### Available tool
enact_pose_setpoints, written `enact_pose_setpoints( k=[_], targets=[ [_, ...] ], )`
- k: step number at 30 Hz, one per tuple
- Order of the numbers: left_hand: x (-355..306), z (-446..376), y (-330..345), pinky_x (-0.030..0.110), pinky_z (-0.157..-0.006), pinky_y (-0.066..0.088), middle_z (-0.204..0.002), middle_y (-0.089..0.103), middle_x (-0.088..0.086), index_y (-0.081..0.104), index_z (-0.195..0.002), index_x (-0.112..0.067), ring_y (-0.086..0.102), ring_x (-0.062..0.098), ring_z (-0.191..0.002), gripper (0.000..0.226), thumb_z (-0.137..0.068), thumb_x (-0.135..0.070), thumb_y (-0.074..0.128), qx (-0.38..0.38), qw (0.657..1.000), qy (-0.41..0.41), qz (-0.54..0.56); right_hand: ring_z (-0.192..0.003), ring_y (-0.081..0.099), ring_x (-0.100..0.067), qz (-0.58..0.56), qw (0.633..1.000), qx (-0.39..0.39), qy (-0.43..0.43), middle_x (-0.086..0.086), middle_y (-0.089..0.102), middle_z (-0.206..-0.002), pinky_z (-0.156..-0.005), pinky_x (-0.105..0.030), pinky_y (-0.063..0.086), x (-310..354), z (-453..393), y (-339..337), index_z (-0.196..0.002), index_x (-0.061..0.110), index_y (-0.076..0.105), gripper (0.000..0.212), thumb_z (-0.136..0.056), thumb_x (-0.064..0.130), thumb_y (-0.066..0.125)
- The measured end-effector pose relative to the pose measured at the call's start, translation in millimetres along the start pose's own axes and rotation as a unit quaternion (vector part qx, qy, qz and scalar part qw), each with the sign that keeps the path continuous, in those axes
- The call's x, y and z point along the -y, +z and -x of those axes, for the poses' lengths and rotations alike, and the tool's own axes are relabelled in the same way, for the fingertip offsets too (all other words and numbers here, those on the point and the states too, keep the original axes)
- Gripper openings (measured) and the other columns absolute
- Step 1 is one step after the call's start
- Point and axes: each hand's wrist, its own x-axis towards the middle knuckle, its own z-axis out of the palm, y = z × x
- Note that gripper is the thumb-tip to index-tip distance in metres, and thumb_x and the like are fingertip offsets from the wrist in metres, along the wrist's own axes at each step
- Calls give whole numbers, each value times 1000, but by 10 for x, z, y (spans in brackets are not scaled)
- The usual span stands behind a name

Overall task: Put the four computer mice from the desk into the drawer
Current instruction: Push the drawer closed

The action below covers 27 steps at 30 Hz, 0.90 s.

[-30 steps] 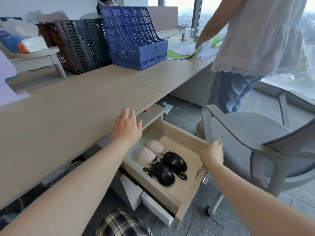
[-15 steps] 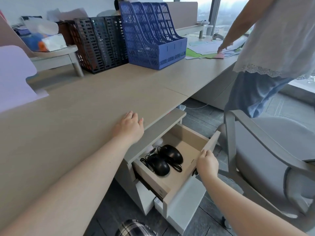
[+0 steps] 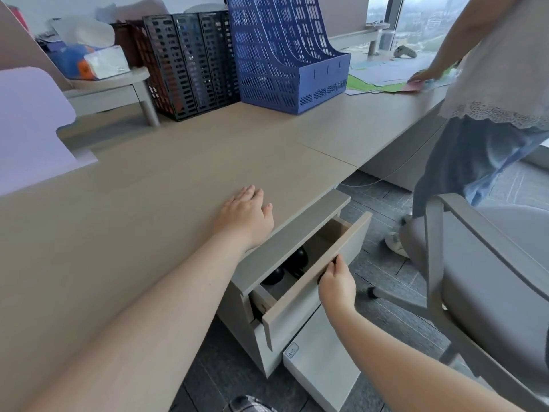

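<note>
Desk (image 3: 178, 179) matt wood-look laminate; mice (image 3: 292, 263) glossy black plastic; drawer (image 3: 341, 248) matt.

**Colours around my pale wood-grain desk**

My pale beige wood-grain desk top (image 3: 166, 185) is the landmark. At its far edge stands a bright blue perforated plastic file rack (image 3: 285, 55), and left of that a black perforated plastic file rack (image 3: 190, 60). Further left sits a flat lilac shape (image 3: 29, 120). Below the desk's near edge, the light grey laminate drawer front (image 3: 320, 281) has a tan wooden inside, where two glossy black computer mice (image 3: 285, 267) show. Right of the desk is a grey plastic office chair (image 3: 487, 281). Under the desk, the floor (image 3: 383, 203) is dark grey, and a black-and-white plaid cloth (image 3: 246, 405) shows.
</note>
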Motion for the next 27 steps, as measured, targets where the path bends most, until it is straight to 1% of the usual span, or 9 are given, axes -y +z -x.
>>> enact_pose_setpoints(
  k=[2,7,12,14,16,18,21,24,27],
  targets=[
    [-6,-9,-2,33,-121,7,-161,13,3,21,-150,-14,9,15,-149,55,-99,-34,25,-2,1000,1,0,-63,44,-22,3,1000,4,-7,-9,51,-75,-55,-32,33,2,13,94,-87,5,42,19,-97,11,27],
    [-2,-21,6,33,-121,7,-161,14,3,21,-149,-14,9,15,-149,54,-99,-34,25,-10,1000,-1,0,-60,40,-18,34,999,6,-36,-7,47,-73,-55,-34,31,2,21,186,-81,12,34,16,-95,7,27],
    [-13,-24,16,32,-122,7,-161,13,2,20,-149,-14,9,15,-149,54,-99,-34,25,-12,1000,0,0,-63,39,-27,107,991,41,-63,1,39,-65,-62,-36,33,84,-90,258,-81,13,31,14,-90,3,28],
    [-10,-23,21,33,-122,7,-161,14,2,21,-149,-14,10,15,-149,55,-99,-34,25,-14,1000,-2,-1,-66,40,-28,109,990,56,-63,0,39,-66,-63,-36,33,152,-128,295,-79,13,30,15,-87,0,28],
    [-7,-24,15,33,-122,8,-161,14,3,21,-149,-14,10,15,-149,55,-99,-34,26,-16,1000,-2,-1,-69,42,-28,110,991,48,-62,-7,47,-78,-64,-37,35,208,-144,341,-79,12,31,15,-88,0,27],
    [-6,-26,13,33,-122,8,-161,15,3,21,-149,-14,10,15,-149,54,-99,-34,25,-17,1000,-2,-3,-74,45,-30,124,990,40,-62,-17,55,-96,-66,-37,35,234,-148,386,-84,9,34,12,-89,1,28],
    [-9,-23,13,33,-122,9,-161,14,3,21,-149,-14,10,15,-149,55,-99,-34,25,-15,1000,-1,-7,-80,51,-33,141,988,42,-42,-21,55,-117,-67,-35,34,253,-170,431,-97,3,41,16,-88,-1,29],
    [-5,-27,20,34,-121,9,-161,14,4,21,-149,-13,10,16,-149,54,-99,-34,25,-16,1000,1,-10,-76,45,-31,147,987,52,-26,-18,56,-107,-67,-35,34,295,-197,435,-98,1,43,19,-84,-4,31],
    [1,-31,27,34,-121,9,-161,15,4,22,-149,-13,11,17,-149,54,-99,-34,25,-16,1000,1,-11,-77,47,-32,167,983,76,-25,-7,49,-79,-68,-36,37,302,-205,351,-93,6,40,16,-82,-3,33]
  ],
)
